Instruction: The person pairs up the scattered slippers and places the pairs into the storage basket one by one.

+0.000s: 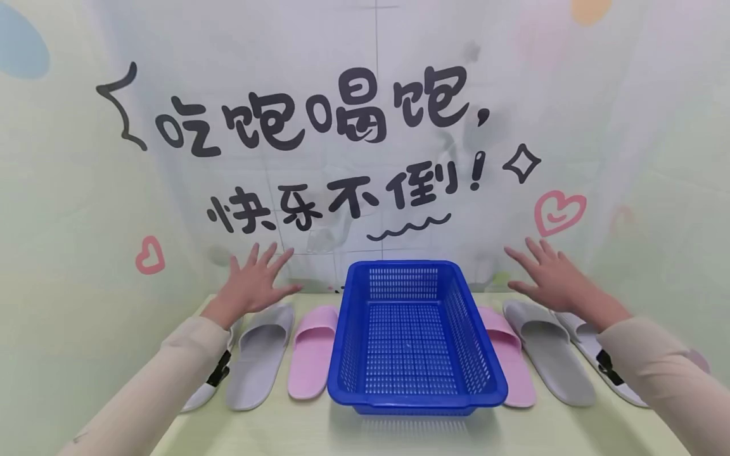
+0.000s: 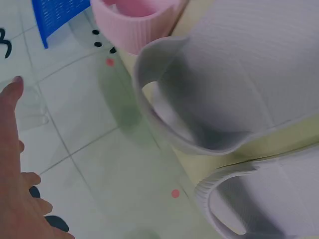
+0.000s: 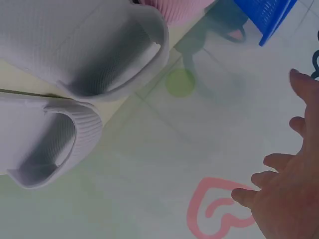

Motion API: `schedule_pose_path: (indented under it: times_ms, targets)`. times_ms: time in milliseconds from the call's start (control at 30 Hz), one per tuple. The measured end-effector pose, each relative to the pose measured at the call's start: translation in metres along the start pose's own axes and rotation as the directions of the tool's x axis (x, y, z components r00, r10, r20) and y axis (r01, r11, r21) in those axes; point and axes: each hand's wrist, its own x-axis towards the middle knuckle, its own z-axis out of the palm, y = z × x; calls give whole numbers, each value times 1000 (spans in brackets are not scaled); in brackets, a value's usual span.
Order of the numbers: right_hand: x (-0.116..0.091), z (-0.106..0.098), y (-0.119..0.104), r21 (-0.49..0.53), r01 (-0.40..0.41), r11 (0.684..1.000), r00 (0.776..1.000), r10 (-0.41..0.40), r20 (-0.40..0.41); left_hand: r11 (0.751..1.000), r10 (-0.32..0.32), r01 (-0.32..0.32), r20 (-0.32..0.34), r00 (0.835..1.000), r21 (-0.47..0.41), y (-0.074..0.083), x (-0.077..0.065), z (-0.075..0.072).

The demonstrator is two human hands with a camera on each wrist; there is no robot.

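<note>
My left hand (image 1: 253,285) is held up with its fingers spread, above the slippers left of a blue plastic basket (image 1: 355,335). On the other side my right hand (image 1: 556,278) is raised the same way, fingers apart and holding nothing. Beneath the left hand lie a grey slipper (image 1: 256,367) and a pink slipper (image 1: 310,367). Below the right one are another pink slipper (image 1: 516,373) and grey slipper (image 1: 561,370). Both wrist views show the hands (image 2: 22,204) (image 3: 291,199) apart from the slippers.
A whitish slipper (image 1: 199,398) at the far left and another (image 1: 627,392) at the far right are partly hidden by the sleeves. The pale table (image 1: 285,430) meets a printed wall cloth (image 1: 319,38) with dark lettering. The perforated basket stands in the middle.
</note>
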Motion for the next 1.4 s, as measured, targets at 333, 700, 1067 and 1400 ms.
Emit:
schedule_pose_path:
  times_ms: [333, 700, 1067, 1400]
  targets:
    - [-4, 49, -37, 38, 89, 995, 978, -94, 184, 939, 333, -341, 129, 934, 43, 28, -20, 32]
    - [-9, 65, -53, 51, 240, 969, 939, -245, 241, 912, 385, -409, 270, 883, 37, 53, -30, 41]
    - [-26, 54, -54, -147, 369, 918, 915, -332, 227, 862, 452, -485, 211, 867, 147, 54, -41, 48]
    - [-30, 64, -47, -368, 545, 753, 837, -518, 180, 733, 555, -575, 169, 814, 364, 61, -43, 54]
